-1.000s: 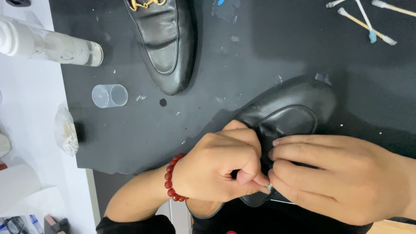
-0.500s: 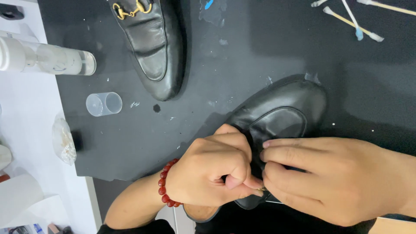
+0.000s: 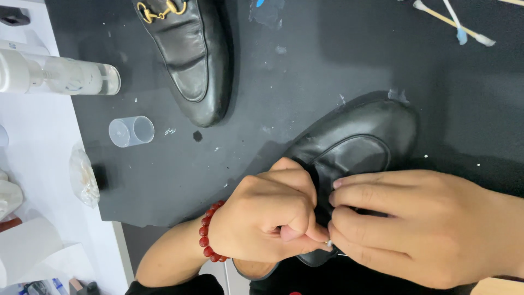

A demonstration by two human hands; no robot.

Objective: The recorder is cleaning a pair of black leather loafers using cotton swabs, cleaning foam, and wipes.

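A black leather loafer point(image 3: 360, 147) lies on the dark mat point(image 3: 305, 71), toe pointing up-right. Both my hands are closed over its near part. My left hand point(image 3: 267, 218), with a red bead bracelet point(image 3: 208, 235) at the wrist, is clenched against the shoe's upper. My right hand point(image 3: 420, 229) presses on the shoe from the right, its fingertips meeting the left hand's around a small shiny piece point(image 3: 329, 243) that is mostly hidden. A second black loafer point(image 3: 188, 54) with a gold buckle lies apart at the top.
On the white table at left lie a clear bottle point(image 3: 60, 76) on its side, a small clear plastic cup point(image 3: 131, 131), a crumpled plastic wrap point(image 3: 84, 177) and white paper point(image 3: 33, 251). Cotton swabs point(image 3: 453, 24) lie at the top right of the mat.
The view has shifted a little, and the fingers have shifted slightly; both hands stay clenched at the same spot on the near shoe.
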